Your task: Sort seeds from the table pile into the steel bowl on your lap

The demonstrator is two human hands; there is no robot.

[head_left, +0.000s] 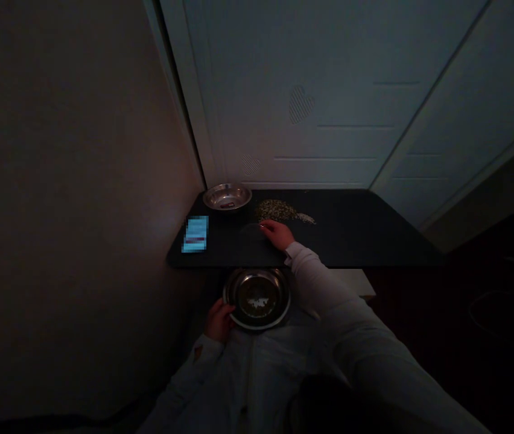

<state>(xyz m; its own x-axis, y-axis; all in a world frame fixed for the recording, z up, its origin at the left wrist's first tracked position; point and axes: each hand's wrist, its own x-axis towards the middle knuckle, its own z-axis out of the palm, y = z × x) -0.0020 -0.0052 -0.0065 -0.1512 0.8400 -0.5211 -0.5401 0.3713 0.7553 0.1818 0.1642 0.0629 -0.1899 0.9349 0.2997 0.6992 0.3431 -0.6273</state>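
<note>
Lower bowl (285,301): metal, round, in the left grip (218,321), at the near edge of the counter and in front of the wearer's body. Left grip is clamped on the bowl's left side, thumb over the rim, the other fingers mostly hidden. Cannot tell whether the bowl also rests on the lap. Inside: dark, greenish content around a bright patch; grains or liquid, cannot tell.

Right grip (279,235): above the counter (365,235), palm down, arm reaching in from the right. Thumb and forefinger appear together, pinched on a thin item (251,227) that shows only as a faint curved line to their left, with a small glint at the fingertips. Too dark to identify.

Just beyond the right grip: seeds (277,210) in a loose heap on the counter, mixed greenish and pale. A smaller spread of white seeds (306,219) adjoins the heap's right end.

Left of the heap, near the back edge: upper bowl (206,198), metal, upright, a small dark-edged mark visible inside. In front of it, near the counter's left end: blue rectangle (196,234), bright and pixelated, detail lost.

Counter: dark, rounded at the near left corner. Below its near edge, right of the lower bowl, a pale flat surface (354,282). Behind: white panel (347,108) with grooves and two striped hearts. Plain wall (80,181) on the left. Light overall dim.
</note>
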